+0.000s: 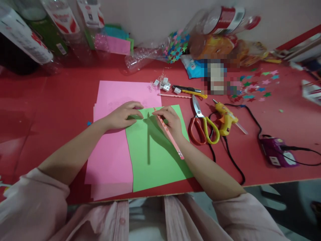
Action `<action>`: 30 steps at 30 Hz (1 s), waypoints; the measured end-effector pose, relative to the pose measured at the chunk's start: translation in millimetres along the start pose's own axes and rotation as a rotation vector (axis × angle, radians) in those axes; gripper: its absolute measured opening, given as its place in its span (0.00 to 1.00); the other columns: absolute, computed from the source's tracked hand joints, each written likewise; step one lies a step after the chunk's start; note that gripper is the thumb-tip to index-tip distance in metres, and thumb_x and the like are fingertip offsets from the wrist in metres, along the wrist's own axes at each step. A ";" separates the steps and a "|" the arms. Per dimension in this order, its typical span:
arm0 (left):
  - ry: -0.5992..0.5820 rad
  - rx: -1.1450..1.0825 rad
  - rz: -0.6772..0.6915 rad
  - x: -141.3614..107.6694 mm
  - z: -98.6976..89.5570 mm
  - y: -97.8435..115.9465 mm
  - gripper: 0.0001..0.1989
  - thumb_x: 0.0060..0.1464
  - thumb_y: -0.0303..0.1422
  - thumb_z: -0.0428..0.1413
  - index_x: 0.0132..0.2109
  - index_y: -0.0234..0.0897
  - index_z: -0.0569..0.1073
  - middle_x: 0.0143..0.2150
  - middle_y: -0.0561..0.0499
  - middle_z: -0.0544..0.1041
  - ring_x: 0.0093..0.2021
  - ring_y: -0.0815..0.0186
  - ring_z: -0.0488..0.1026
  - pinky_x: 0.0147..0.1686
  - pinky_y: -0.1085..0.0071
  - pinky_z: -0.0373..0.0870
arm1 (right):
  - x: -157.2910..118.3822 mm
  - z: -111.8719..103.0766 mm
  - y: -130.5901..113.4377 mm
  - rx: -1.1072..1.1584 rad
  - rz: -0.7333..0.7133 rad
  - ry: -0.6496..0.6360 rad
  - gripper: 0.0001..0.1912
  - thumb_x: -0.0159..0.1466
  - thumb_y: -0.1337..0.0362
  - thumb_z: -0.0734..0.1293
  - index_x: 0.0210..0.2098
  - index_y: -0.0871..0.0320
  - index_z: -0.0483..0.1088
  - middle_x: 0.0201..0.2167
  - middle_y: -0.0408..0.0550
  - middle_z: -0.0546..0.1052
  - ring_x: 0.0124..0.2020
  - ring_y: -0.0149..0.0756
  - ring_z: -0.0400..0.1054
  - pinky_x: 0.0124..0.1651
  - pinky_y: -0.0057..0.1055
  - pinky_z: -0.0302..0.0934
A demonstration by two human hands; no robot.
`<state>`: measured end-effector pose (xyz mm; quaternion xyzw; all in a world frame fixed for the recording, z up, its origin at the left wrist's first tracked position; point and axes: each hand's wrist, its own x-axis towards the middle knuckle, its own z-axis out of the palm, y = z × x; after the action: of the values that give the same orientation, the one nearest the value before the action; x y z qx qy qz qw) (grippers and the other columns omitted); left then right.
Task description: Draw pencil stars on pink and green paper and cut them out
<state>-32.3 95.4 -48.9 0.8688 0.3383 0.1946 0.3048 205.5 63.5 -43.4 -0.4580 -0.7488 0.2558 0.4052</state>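
Observation:
My right hand (pixel 170 121) grips a pink patterned pencil (pixel 170 136), its point near the top edge of a green sheet of paper (pixel 160 167). The pencil slants down toward me, its metal-capped end above the sheet. Fingers apart, my left hand (pixel 127 115) rests across the green sheet's upper left edge and the pink paper (pixel 107 157). Several pink sheets are stacked partly under the green one. A thin shadow of the pencil falls on the green paper.
Right of the paper lie scissors (pixel 199 115) with red and yellow handles, a yellow glue gun (pixel 225 117), and a purple power box (pixel 278 152) with black cords. A second pencil (pixel 175 96) and a utility knife (pixel 193 90) lie behind. Plastic bottles (pixel 64 21) line the wall.

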 end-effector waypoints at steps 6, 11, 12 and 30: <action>-0.104 0.163 -0.097 -2.6 -5.0 7.2 0.26 0.59 0.29 0.48 0.64 0.35 0.64 0.70 0.40 0.57 0.70 0.52 0.53 0.67 0.51 0.53 | 4.0 -11.8 2.2 -0.164 -0.041 0.036 0.12 0.65 0.67 0.61 0.42 0.53 0.76 0.43 0.51 0.74 0.41 0.39 0.69 0.39 0.35 0.64; -0.240 0.323 -0.089 -7.4 -11.5 25.9 0.26 0.61 0.37 0.49 0.63 0.33 0.64 0.68 0.38 0.61 0.67 0.51 0.58 0.64 0.56 0.57 | 14.9 -38.0 -0.3 -0.520 0.104 -0.073 0.18 0.65 0.69 0.58 0.50 0.59 0.73 0.41 0.55 0.78 0.40 0.44 0.70 0.43 0.37 0.63; -0.259 0.348 -0.101 -8.4 -12.2 30.8 0.26 0.60 0.38 0.50 0.63 0.33 0.64 0.66 0.37 0.63 0.66 0.50 0.60 0.63 0.56 0.58 | 17.0 -44.7 -1.2 -0.602 0.127 -0.088 0.18 0.65 0.70 0.58 0.51 0.60 0.73 0.41 0.56 0.79 0.41 0.45 0.70 0.44 0.37 0.62; -0.023 0.158 -0.352 1.9 -2.7 54.2 0.32 0.42 0.24 0.55 0.58 0.33 0.66 0.50 0.39 0.69 0.54 0.48 0.66 0.51 0.55 0.65 | 64.5 -56.0 -0.4 -0.973 0.284 -0.329 0.17 0.66 0.70 0.57 0.48 0.68 0.74 0.46 0.65 0.77 0.47 0.48 0.70 0.43 0.34 0.57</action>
<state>-7.0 66.1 -10.7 0.8196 0.4956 0.1015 0.2689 236.2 121.6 11.2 -0.6437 -0.7651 -0.0003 -0.0156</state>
